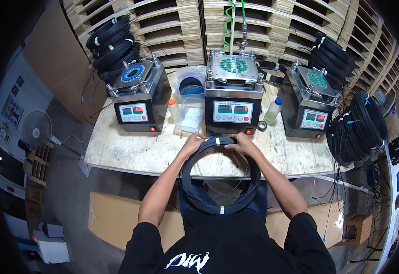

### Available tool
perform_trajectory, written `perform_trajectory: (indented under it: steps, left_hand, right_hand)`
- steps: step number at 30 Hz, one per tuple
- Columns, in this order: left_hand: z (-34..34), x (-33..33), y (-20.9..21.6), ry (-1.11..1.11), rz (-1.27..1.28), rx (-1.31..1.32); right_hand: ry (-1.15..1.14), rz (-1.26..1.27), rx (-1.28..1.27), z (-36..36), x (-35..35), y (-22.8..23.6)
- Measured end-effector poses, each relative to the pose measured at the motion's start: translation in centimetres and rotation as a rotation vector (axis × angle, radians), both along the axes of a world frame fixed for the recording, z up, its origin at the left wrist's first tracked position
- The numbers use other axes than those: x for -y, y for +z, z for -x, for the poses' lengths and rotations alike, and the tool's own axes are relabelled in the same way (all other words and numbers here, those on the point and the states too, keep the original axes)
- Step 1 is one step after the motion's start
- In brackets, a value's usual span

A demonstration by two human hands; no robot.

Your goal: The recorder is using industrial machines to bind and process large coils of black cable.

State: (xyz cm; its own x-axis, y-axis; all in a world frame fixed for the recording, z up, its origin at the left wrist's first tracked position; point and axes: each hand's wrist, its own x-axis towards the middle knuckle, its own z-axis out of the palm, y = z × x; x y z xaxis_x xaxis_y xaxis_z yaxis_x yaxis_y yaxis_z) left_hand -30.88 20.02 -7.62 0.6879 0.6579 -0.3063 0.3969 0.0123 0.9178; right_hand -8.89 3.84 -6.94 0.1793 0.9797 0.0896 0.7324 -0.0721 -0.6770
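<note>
A large coil of black cable (187, 176), bound with white tape at its far and near sides, rests partly on the table's front edge and partly over my lap. My left hand (193, 144) is closed at the coil's far left, its fingertips beside a small blue connector (211, 137). With the thumb laid over the coil, my right hand (243, 145) grips its far right side. Just beyond both hands stands the middle polishing machine (232, 114), a black box with a lit display and a metal plate carrying a ring of green parts.
Similar machines stand at the left (137, 102) and right (312, 102). A clear tub of white pieces (192, 118), an orange-capped bottle (172, 108), a blue-capped bottle (274, 112) and a tape roll (263, 126) sit between them. More cable coils (359, 130) hang at the right; wooden pallets (176, 32) rise behind.
</note>
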Motion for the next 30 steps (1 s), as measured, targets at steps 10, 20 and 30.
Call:
perform_trajectory:
  steps: [10, 20, 30]
  left_hand:
    - [0.7, 1.0, 3.4, -0.231, -0.625, 0.044]
    - [-0.7, 0.1, 2.5, -0.240, -0.737, 0.032]
    - [-1.5, 1.5, 3.4, -0.123, -0.776, -0.021]
  right_hand:
    - [-0.095, -0.074, 0.111, 3.2, 0.3, 4.0]
    - [-0.388, -0.266, 0.158, 5.6, 0.1, 3.9]
    - [-0.373, -0.179, 0.308, 5.2, 0.3, 4.2]
